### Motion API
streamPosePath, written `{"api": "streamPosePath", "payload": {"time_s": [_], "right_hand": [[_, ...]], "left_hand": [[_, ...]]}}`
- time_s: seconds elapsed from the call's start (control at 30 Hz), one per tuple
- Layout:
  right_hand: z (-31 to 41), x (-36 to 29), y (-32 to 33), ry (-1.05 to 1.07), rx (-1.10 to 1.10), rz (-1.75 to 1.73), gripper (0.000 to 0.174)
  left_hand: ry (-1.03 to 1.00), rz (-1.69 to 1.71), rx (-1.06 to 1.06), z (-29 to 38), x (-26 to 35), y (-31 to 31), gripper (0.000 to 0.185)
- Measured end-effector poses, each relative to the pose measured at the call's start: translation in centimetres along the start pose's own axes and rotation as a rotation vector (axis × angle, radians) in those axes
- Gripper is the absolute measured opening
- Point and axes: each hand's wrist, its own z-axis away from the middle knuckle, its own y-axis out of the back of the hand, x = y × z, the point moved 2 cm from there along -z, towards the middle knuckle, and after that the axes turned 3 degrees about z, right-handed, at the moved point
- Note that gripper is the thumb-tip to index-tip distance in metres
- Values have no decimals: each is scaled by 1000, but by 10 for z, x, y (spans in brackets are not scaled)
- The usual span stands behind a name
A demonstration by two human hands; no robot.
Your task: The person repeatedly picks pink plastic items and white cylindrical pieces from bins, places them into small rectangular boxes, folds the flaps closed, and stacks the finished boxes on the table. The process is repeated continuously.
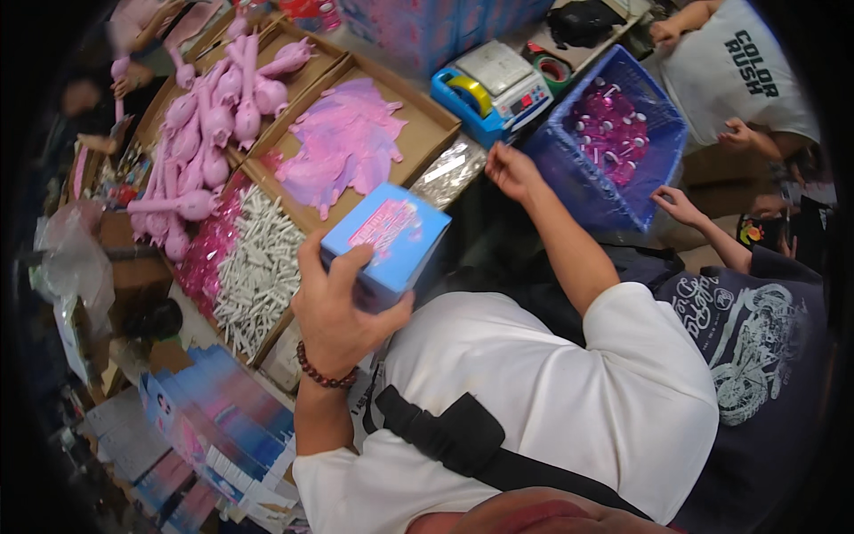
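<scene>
My left hand (347,300), with a beaded bracelet at the wrist, grips a blue printed carton (393,233) by its sides. The carton's pink-printed face points up. Loosely curled, my right hand (510,170) is beside the corner of a blue plastic tray (460,110) next to a digital scale (500,70); whether it touches the tray or pinches anything I cannot tell. Beyond the carton, flat pink and lilac pieces (347,137) lie in a cardboard tray (427,140). White small tubular parts (260,274) are heaped to the left of my left hand.
Pink long-necked items (217,120) fill a cardboard tray at upper left. A blue plastic crate (567,167) holds pink bottles with white caps (610,130). Clear plastic packets (454,170) lie near the right hand. Printed cartons (233,407) are stacked lower left. Co-workers (734,73) stand around.
</scene>
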Motion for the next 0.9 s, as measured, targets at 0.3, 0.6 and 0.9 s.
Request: {"api": "streamPosePath", "payload": {"time_s": [0.3, 0.6, 0.9], "right_hand": [[154, -53, -209, 76, -575, 223, 32], [169, 17, -236, -227, -428, 611, 32], [179, 24, -232, -277, -443, 733, 48]], "left_hand": [[-204, -356, 158, -8, 32, 53, 60], [-331, -468, 104, -7, -1, 34, 58], [-411, -445, 66, -4, 10, 26, 54]]}}
